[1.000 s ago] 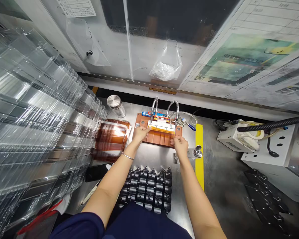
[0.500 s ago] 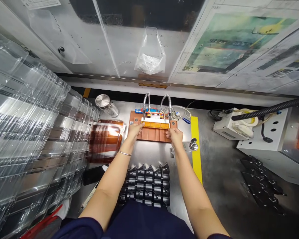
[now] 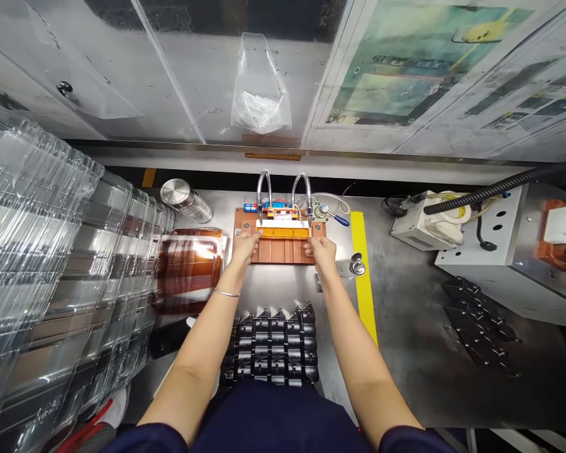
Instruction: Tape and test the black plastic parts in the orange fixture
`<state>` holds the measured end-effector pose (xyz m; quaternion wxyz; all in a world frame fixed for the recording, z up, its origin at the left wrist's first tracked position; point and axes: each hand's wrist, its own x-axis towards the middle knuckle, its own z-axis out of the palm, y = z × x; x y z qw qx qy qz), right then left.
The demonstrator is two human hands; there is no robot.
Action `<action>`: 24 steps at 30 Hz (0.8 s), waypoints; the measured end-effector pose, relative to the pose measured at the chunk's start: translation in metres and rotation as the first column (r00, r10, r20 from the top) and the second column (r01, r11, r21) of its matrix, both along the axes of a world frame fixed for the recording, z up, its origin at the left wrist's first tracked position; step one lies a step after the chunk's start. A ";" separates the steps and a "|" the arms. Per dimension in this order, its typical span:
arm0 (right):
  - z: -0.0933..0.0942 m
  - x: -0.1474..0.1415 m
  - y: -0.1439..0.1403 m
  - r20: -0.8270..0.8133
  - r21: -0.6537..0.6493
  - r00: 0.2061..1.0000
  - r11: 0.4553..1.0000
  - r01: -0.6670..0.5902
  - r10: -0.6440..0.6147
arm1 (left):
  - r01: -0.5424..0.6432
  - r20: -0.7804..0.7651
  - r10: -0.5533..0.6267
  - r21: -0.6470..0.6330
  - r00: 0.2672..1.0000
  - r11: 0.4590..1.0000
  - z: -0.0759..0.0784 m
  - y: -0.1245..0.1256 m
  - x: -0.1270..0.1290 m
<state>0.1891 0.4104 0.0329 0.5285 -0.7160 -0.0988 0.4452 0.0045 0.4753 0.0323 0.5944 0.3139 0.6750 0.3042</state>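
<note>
Left hand: our left hand (image 3: 244,246) rests on the left end of the flat orange-brown fixture plate (image 3: 281,250), fingers bent, their tips touching the left end of the narrow yellow strip (image 3: 283,233); we cannot tell whether they pinch it or only press on it.
Right hand: our right hand (image 3: 321,250) sits at the plate's right end, fingers curled toward the strip's right end; the grip itself is hidden from us.
Yellow strip: it lies crosswise on the far half of the plate, between our two hands, just below a thin white bar (image 3: 283,223).
Fixture plate: it sits near the far edge of the steel desk (image 3: 405,327), about mid-width.
Goosenecks: two bent silver flexible metal tubes (image 3: 263,189) rise from the plate's far side and point down at the strip.
Black tray: a ribbed black plastic tray (image 3: 272,343) lies at the near edge of the desk, between our forearms.
Left side: tall stacks of clear plastic trays (image 3: 51,264) fill the left edge; a glossy brown tray (image 3: 188,267) lies just beside the plate.
Far left: a round silver metal canister (image 3: 185,199) lies near the far edge.
Right side: a yellow tape line (image 3: 362,270) runs across the desk, and a white perforated metal box (image 3: 500,251) stands toward the right edge.
</note>
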 end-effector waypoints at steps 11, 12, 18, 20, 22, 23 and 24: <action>0.002 0.010 0.003 -0.111 -0.130 0.993 0.989 -0.063 0.049 | 0.341 0.100 -0.326 -0.232 0.940 0.911 0.018 0.021 -0.025; 0.002 0.013 0.003 -0.128 -0.133 0.990 0.988 -0.081 0.064 | 0.363 0.118 -0.344 -0.232 0.931 0.902 0.018 0.023 -0.027; -0.006 0.020 -0.064 -0.001 0.028 0.989 0.988 -0.150 0.150 | 0.316 0.087 -0.307 -0.139 0.948 0.938 0.017 0.010 -0.031; -0.017 0.010 -0.117 0.151 -0.002 0.966 0.977 -0.211 0.209 | 0.260 0.034 -0.258 -0.084 0.966 0.962 0.016 -0.002 -0.032; -0.033 -0.008 -0.176 0.231 -0.076 0.933 0.961 -0.266 0.277 | 0.223 -0.021 -0.223 -0.010 0.975 0.975 0.014 -0.016 -0.034; -0.041 -0.019 -0.203 0.208 -0.118 0.923 0.945 -0.307 0.325 | 0.218 -0.044 -0.217 0.029 0.975 0.975 0.012 -0.023 -0.035; -0.048 -0.029 -0.227 0.165 -0.127 0.916 0.929 -0.348 0.366 | 0.222 -0.069 -0.217 0.070 0.974 0.973 0.011 -0.031 -0.038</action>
